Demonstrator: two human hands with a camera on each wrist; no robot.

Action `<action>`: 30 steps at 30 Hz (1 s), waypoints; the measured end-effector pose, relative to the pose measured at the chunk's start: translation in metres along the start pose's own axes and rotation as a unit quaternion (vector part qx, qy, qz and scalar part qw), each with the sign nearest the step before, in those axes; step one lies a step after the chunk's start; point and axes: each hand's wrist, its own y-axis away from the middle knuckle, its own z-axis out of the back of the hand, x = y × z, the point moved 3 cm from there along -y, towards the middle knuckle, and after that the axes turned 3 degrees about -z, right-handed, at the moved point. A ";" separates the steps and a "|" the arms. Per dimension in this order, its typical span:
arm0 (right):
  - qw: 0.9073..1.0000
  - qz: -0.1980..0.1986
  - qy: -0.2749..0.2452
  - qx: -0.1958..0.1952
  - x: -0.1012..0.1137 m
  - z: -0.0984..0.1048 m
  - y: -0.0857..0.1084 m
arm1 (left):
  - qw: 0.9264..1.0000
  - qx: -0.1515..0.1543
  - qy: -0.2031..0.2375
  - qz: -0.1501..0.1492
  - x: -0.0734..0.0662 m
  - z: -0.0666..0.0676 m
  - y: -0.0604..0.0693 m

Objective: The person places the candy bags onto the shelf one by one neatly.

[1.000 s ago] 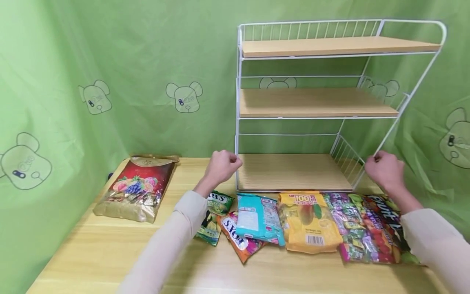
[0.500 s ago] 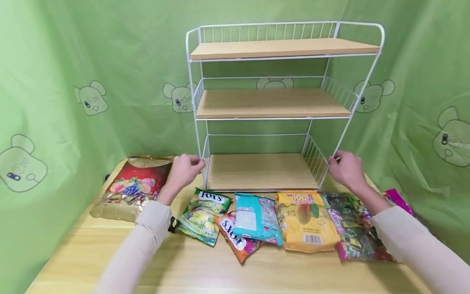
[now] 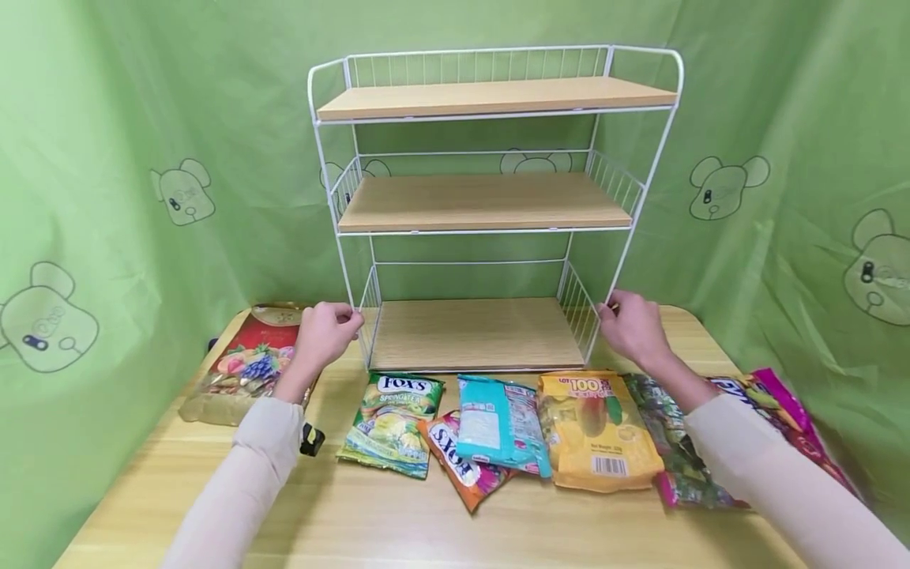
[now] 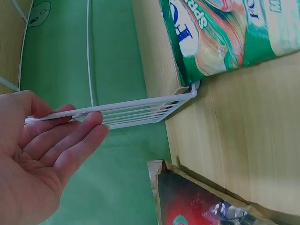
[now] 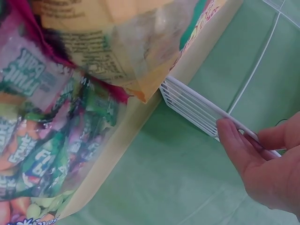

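A three-tier shelf rack (image 3: 483, 213) with a white wire frame and wooden boards stands upright at the back of the table. My left hand (image 3: 329, 336) pinches its left front post low down; in the left wrist view, the thumb and fingers (image 4: 89, 136) of that hand close around the white wire. On the other side my right hand (image 3: 635, 325) pinches the right front post at about the same height. The right wrist view has the right hand (image 5: 267, 164) with thumb and fingers on the wire. All three boards bear nothing.
Before the rack lie a green Fox's bag (image 3: 394, 423), an orange Fox's bag (image 3: 462, 466), a turquoise bag (image 3: 498, 423), a yellow mango candy bag (image 3: 597, 431) and Fruit candy bags (image 3: 682, 442). A red-gold bag (image 3: 249, 356) lies left, near a small black item (image 3: 310, 439).
The rack has slid left along the table with both hands on its posts. It now stands behind the green Fox's bag, which the left arm had partly covered.
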 end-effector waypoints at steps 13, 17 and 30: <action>1.000 -0.020 -0.002 0.008 -0.003 -0.003 0.000 | 1.000 0.006 -0.002 0.007 -0.003 -0.001 0.000; 1.000 -0.016 -0.011 -0.001 -0.004 -0.005 0.001 | 0.997 0.060 0.032 0.037 -0.003 0.004 -0.001; 1.000 -0.015 -0.003 -0.017 -0.002 -0.007 -0.002 | 0.963 0.085 0.179 0.182 0.000 0.009 -0.019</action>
